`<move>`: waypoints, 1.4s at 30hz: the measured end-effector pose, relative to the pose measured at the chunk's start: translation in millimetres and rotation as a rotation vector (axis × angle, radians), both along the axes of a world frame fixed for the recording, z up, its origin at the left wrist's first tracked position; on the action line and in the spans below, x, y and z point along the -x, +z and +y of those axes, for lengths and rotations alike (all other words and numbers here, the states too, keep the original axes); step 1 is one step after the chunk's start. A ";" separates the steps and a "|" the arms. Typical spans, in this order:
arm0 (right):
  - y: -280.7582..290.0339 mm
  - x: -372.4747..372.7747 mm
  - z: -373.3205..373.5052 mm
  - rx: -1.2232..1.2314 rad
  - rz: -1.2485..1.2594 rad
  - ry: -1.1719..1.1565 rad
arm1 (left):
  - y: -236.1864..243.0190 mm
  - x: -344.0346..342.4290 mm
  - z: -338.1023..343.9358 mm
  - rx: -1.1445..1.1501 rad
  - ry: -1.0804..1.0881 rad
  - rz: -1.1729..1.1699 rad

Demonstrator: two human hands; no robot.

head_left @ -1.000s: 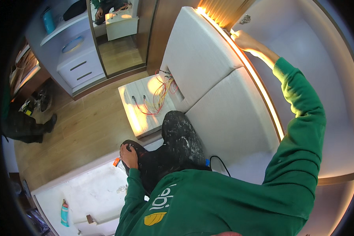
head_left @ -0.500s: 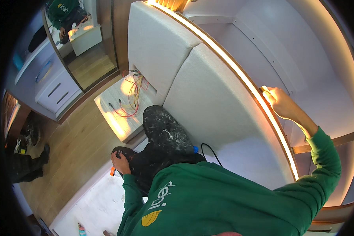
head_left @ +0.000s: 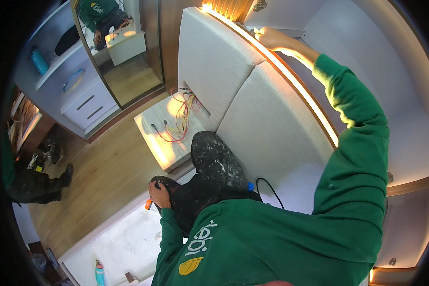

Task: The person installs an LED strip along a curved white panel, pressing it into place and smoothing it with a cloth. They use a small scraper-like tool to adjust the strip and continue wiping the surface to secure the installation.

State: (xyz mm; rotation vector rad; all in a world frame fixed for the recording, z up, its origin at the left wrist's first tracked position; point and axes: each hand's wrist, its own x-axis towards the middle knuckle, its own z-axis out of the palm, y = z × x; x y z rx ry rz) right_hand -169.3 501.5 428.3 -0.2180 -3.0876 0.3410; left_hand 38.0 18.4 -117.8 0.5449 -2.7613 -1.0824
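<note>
My right hand is stretched far out over the lit strip that runs along the top edge of the padded grey headboard panels. Its fingers are pinched together at the far end of the strip; whatever they hold is too small to make out. My left hand rests on the knee of my stained black trousers, fingers loosely curved over the cloth. Just beneath it, an orange-ended object pokes out, apparently apart from the fingers.
Red and yellow wires spill from a panel gap onto a pale bedside cabinet. A black cable loops by my hip. A turquoise tube lies on the white base. Another person's legs are at the left, near a mirrored wardrobe.
My right hand has moved along the lit strip toward its far end, with the arm reaching further forward. My left hand stays on the knee. The view has shifted slightly.
</note>
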 end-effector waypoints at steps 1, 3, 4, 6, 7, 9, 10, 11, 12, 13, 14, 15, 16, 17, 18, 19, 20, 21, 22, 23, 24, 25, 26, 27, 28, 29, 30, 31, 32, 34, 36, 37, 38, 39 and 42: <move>-2.1 0.6 0.5 0.044 0.072 0.041 | -0.6 0.1 -0.2 -0.004 -0.011 0.010; 1.5 -21.3 7.1 0.013 -0.028 -0.037 | -3.2 0.5 -0.3 -0.003 -0.019 0.034; 8.6 -43.3 13.0 0.017 -0.091 -0.015 | -5.2 0.7 -0.9 0.015 -0.022 0.059; 25.6 -95.0 22.3 -0.001 -0.250 -0.011 | -10.4 2.0 -3.1 0.020 -0.019 0.011; 39.5 -118.3 28.5 0.021 -0.299 0.033 | -13.0 2.7 -4.3 0.010 -0.036 0.024; 67.5 -152.0 39.0 0.029 -0.464 0.028 | -15.3 2.6 -6.8 0.013 -0.041 -0.005; 82.2 -158.7 43.8 0.003 -0.526 0.044 | -14.1 1.5 -7.4 0.011 -0.063 0.003; 93.4 -163.8 46.9 0.022 -0.574 0.117 | -10.2 1.9 -6.8 0.002 -0.092 0.067; 102.8 -161.4 48.7 -0.077 -0.489 0.132 | -3.2 2.1 -4.9 -0.001 -0.131 0.113; 113.4 -155.3 50.0 -0.146 -0.399 0.169 | 7.3 5.0 -0.6 -0.012 -0.130 0.095; 123.0 -150.8 51.0 -0.176 -0.236 0.315 | 22.1 7.9 5.3 -0.013 -0.145 0.123; 130.6 -146.4 51.3 -0.221 -0.081 0.428 | 41.2 11.5 12.3 -0.087 -0.167 0.231; 137.4 -143.7 51.7 -0.295 -0.041 0.322 | 64.2 18.8 23.4 -0.166 -0.151 0.260; 143.1 -141.7 51.6 -0.371 -0.005 0.218 | 90.3 27.7 38.5 -0.234 -0.140 0.303; 147.8 -140.5 51.0 -0.447 0.029 0.117 | 122.0 41.0 51.4 -0.228 -0.180 0.338; 150.9 -140.5 50.6 -0.436 0.018 0.177 | 155.3 51.4 68.4 -0.280 -0.223 0.415; 149.9 -141.4 49.8 -0.426 0.008 0.240 | 191.9 62.2 84.4 -0.332 -0.248 0.460; 150.1 -142.6 50.0 -0.416 -0.003 0.306 | 229.0 70.1 101.9 -0.353 -0.334 0.531; 141.4 -142.3 48.2 -0.319 0.089 0.374 | 267.1 76.3 119.2 -0.360 -0.415 0.612; 136.6 -142.1 48.6 -0.400 0.012 0.322 | 305.8 78.1 134.7 -0.376 -0.503 0.617; 127.9 -140.6 49.2 -0.407 0.040 0.340 | 342.2 77.5 151.1 -0.380 -0.588 0.651; 118.1 -138.3 50.6 -0.415 0.068 0.358 | 377.3 78.3 169.2 -0.367 -0.719 0.703; 105.5 -136.0 51.0 -0.420 0.096 0.375 | 410.2 77.6 186.4 -0.352 -0.845 0.758; 94.5 -133.6 52.2 -0.426 0.125 0.390 | 441.0 75.3 202.8 -0.295 -0.980 0.787; 87.4 -130.8 54.8 -0.430 0.154 0.402 | 468.6 72.1 219.2 -0.239 -1.106 0.801; 81.6 -129.1 57.1 -0.434 0.183 0.412 | 492.0 68.2 235.9 -0.187 -1.244 0.779; 78.4 -127.0 64.6 -0.449 0.157 0.426 | 511.9 64.6 253.5 -0.133 -1.369 0.732; 79.3 -126.4 69.7 -0.464 0.131 0.441 | 527.8 63.3 272.8 -0.080 -1.533 0.742; 71.7 -126.1 77.0 -0.432 0.239 0.475 | 539.1 58.7 291.0 -0.027 -1.687 0.728; 60.3 -129.6 90.8 -0.364 0.452 0.535 | 547.5 42.7 326.4 -0.005 -1.878 0.674; 47.9 -130.9 103.5 -0.289 0.660 0.594 | 545.2 28.2 355.9 0.072 -2.014 0.624; 42.5 -131.1 109.4 -0.288 0.697 0.580 | 542.5 24.9 367.1 0.093 -2.021 0.619; 37.4 -134.5 114.1 -0.282 0.738 0.562 | 539.7 22.9 375.4 0.118 -2.032 0.610; 32.9 -136.8 117.8 -0.272 0.779 0.543 | 537.0 22.6 380.1 0.156 -2.051 0.590; 35.4 -147.8 131.9 -0.155 0.907 0.623 | 531.6 35.1 381.5 0.201 -2.053 0.599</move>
